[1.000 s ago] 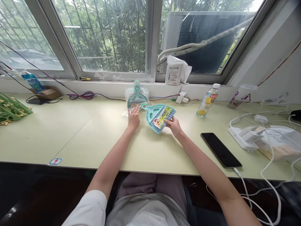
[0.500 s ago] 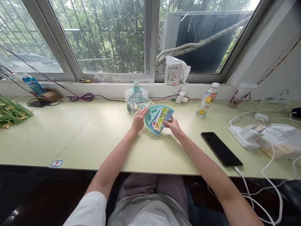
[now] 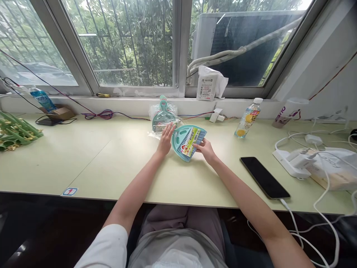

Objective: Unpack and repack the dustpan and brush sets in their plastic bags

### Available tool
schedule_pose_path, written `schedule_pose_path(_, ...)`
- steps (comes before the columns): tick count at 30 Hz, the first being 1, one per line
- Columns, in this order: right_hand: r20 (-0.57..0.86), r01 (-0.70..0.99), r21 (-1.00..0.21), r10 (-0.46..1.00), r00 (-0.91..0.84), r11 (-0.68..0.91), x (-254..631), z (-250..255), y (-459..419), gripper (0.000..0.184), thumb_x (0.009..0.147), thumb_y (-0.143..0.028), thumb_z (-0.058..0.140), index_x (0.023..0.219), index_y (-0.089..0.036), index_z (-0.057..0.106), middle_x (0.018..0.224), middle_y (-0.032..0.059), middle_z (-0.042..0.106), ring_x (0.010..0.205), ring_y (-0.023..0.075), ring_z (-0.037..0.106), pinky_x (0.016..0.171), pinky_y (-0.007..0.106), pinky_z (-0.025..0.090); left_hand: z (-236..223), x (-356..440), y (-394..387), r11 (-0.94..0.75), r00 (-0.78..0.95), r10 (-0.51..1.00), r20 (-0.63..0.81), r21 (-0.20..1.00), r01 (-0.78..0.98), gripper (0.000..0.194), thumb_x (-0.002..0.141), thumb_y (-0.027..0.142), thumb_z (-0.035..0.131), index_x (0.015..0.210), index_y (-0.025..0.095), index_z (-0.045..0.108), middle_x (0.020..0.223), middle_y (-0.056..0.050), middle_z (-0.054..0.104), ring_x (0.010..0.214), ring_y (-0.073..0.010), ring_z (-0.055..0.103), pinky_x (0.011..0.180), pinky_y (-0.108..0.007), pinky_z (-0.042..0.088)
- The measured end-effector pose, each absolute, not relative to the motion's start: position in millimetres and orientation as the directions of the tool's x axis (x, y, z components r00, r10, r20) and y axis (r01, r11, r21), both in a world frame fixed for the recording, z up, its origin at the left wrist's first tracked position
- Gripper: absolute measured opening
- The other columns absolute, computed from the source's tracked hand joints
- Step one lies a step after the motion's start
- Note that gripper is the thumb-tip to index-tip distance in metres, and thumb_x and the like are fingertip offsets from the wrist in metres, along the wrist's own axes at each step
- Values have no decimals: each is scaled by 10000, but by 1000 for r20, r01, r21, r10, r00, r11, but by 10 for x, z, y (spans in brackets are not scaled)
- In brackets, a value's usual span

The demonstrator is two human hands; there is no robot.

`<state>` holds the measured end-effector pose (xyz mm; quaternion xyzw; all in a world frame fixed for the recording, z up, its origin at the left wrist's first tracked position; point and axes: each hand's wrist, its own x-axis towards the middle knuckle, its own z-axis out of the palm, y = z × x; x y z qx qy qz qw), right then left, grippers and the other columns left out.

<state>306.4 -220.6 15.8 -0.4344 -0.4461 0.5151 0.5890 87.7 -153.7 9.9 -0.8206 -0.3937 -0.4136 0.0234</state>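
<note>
My right hand (image 3: 205, 149) pinches the right edge of a small teal dustpan (image 3: 175, 143), by the blue bristles of the brush set in it. A yellow-green printed label (image 3: 189, 143) lies across the brush. At the dustpan's upper left is my left hand (image 3: 165, 140), fingers stretched out and lying against its handle end, which they mostly hide. Just beyond my left fingertips, a stack of similar teal dustpans (image 3: 164, 116) stands by the sill with handles up, partly wrapped in clear plastic.
To the right are a drink bottle (image 3: 247, 119), a phone (image 3: 264, 178) on a cable, a power strip (image 3: 291, 163) and a plastic cup (image 3: 288, 113). Green stalks (image 3: 18, 132) and a blue bottle (image 3: 42, 99) are at the left. A box (image 3: 206, 87) sits on the sill.
My left fingers have straightened from their curl at the handle end. The clear plastic near them has shifted back toward the stack. My right hand and the dustpan have barely moved.
</note>
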Motion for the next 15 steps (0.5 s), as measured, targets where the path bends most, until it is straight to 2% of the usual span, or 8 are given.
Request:
schedule_pose_path(3, 46, -235, -971, 999, -7, 43, 3046, 141, -2207, 399, 606, -205, 823, 946, -187, 614, 916, 54, 733, 815, 215, 709, 795, 455, 608, 114, 888, -1574, -727, 367, 601, 710, 295, 620, 758, 796, -49, 274, 1491, 251, 262, 1603, -62, 159, 1482, -184, 114, 1194, -469, 194)
schedule_pose_path(5, 41, -262, -964, 999, 1, 40, 3043, 109, -2195, 380, 617, -196, 818, 939, -188, 616, 915, 55, 733, 813, 214, 711, 794, 442, 612, 135, 889, -1602, -751, 395, 590, 705, 299, 589, 743, 805, -34, 302, 1486, 258, 257, 1603, -72, 154, 1479, -193, 132, 1189, -479, 205)
schedule_pose_path(11, 10, -407, -908, 978, 206, 95, 3117, -18, -2123, 284, 670, -160, 768, 895, -194, 597, 906, 40, 722, 838, 204, 714, 840, 397, 608, 195, 906, -1665, -825, 497, 532, 685, 289, 485, 814, 739, -78, 251, 1483, 252, 251, 1592, -63, 192, 1479, -165, 119, 1208, -470, 150)
schedule_pose_path(15, -50, -419, -905, 964, 262, 67, 3200, -60, -2067, 282, 657, -128, 767, 861, -197, 584, 887, 41, 719, 840, 216, 715, 823, 404, 615, 177, 946, -1674, -824, 499, 546, 673, 326, 463, 843, 710, -79, 253, 1480, 264, 253, 1582, -56, 221, 1473, -164, 152, 1200, -473, 189)
